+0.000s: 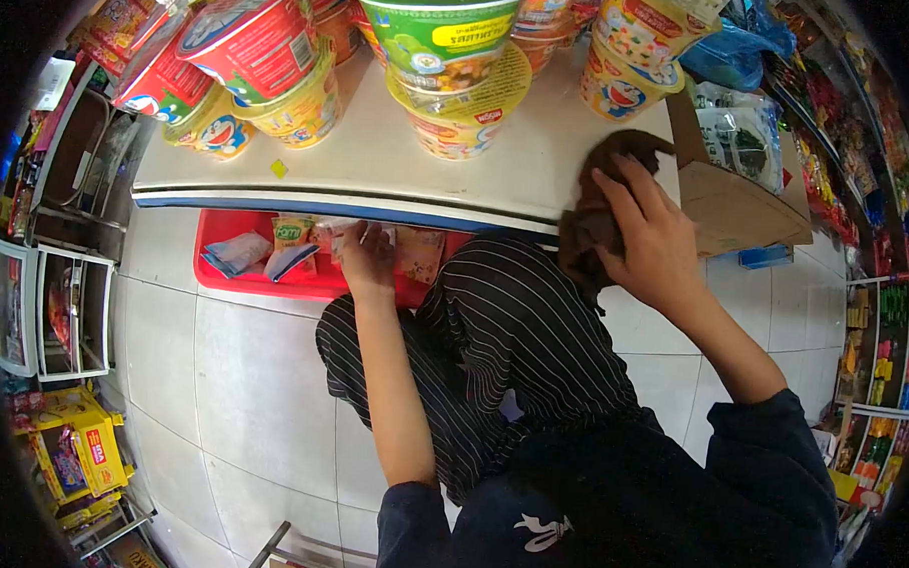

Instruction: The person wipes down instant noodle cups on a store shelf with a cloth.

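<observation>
My right hand [649,231] grips a dark brown cloth [621,150] at the right end of a white shelf [538,172], with part of the cloth hanging over the shelf's front edge. Below that edge, my left hand [367,259] reaches into a red tray [309,285] on the floor. Its fingers are curled among small packets, partly hidden, and what they hold cannot be made out. Near it in the tray lie a white-and-blue packet [237,253], a green-and-yellow packet [293,233] and an orange-pink packet [419,253].
Stacked instant noodle cups stand on the shelf, among them a green cup [438,43] and red cups [253,47]. A cardboard box [742,209] with plastic packets is at the right. Racks of snacks line both sides, with a yellow box [93,452] at lower left.
</observation>
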Tool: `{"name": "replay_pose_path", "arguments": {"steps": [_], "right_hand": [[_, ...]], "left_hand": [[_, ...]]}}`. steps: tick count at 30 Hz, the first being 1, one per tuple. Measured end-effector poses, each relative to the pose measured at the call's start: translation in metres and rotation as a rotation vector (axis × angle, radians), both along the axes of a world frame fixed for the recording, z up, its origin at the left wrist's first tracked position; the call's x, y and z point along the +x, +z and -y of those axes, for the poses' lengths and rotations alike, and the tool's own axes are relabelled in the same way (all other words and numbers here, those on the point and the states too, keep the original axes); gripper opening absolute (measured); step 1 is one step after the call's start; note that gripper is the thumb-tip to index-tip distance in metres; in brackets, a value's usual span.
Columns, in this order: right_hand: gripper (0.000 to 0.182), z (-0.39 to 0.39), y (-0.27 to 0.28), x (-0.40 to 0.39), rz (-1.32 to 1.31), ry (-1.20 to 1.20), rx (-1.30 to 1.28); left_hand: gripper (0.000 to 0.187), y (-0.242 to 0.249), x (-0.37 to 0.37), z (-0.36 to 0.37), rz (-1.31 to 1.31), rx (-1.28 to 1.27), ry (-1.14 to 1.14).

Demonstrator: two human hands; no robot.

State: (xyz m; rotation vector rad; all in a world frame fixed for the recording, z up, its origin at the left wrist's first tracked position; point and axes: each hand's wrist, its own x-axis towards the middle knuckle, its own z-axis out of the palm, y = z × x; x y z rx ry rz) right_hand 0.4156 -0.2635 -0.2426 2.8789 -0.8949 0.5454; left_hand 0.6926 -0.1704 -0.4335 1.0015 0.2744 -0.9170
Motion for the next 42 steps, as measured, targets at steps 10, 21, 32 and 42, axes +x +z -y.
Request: {"name": "replay_pose_path", "arguments": {"steps": [10,21,32,42], "right_hand": [[0.044,0.052,-0.012,0.063,0.063,0.097,-0.017],[0.065,0.033,0.016,-0.009,-0.082,0.134,0.440],[0.058,0.037,0.029,-0.063,-0.097,-0.011,0.388],[0.062,0.030,0.036,-0.009,-0.249,-0.102,0.295]], "left_hand": [[0.046,-0.024,0.004,0.002,0.014,0.013,0.037],[0.030,-0.025,-0.006,0.010,0.068,0.023,-0.004],[0.030,-0.010,-0.013,0.014,0.118,-0.031,-0.112],[0.033,-0.017,-0.012,0.010,0.149,-0.043,-0.146]]}}
